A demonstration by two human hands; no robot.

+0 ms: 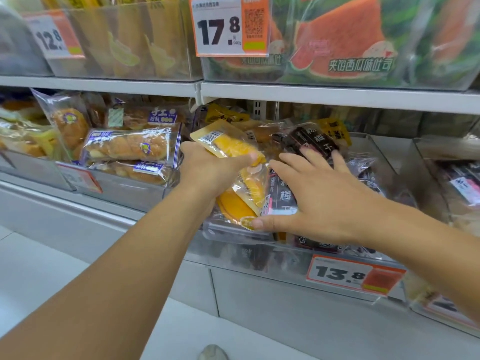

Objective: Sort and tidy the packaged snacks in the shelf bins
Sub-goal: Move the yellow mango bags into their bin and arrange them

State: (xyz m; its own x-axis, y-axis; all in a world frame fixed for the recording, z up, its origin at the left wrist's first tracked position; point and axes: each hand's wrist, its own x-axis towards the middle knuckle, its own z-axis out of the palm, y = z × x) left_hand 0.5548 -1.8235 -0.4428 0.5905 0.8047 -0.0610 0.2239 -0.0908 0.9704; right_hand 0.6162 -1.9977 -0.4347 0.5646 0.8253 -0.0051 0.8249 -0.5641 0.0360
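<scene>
Left hand (207, 167) gripping yellow packet (233, 146)

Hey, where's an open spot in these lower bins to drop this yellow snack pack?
Bare room shows at the back right of the middle bin, behind the dark packs. Its front is crowded under the right hand. The bread bin is full. The left hand grips the yellow pack.
</scene>
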